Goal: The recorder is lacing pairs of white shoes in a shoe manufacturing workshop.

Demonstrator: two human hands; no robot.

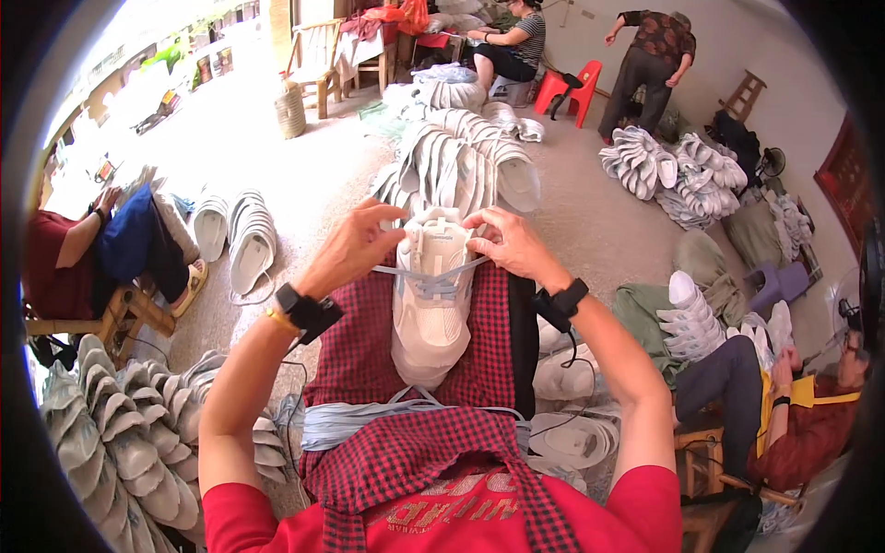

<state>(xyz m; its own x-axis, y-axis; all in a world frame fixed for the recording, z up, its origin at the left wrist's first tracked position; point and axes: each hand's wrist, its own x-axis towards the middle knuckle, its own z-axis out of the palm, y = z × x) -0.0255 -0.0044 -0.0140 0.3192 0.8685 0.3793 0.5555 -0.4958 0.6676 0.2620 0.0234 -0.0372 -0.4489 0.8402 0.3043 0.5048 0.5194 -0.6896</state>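
Observation:
A white sneaker (431,323) rests on my lap with its toe toward me, over a red-and-black checked apron (355,341). A grey-blue shoelace (431,284) crosses its front, with loose ends out to both sides. My left hand (358,245) grips the left edge of the shoe's opening, thumb and forefinger curled at the upper eyelets. On the opposite edge, my right hand (516,243) has its fingers bent in the same way. Whether either fingertip also pinches the lace is too small to tell. A bundle of pale blue laces (359,424) lies across my waist.
Stacked white shoes (442,166) stretch ahead of me, with more shoe piles (138,433) at the lower left and others (682,175) at the right. Seated co-workers (64,249) flank me. A red plastic chair (572,92) stands behind, near a bending person (650,55).

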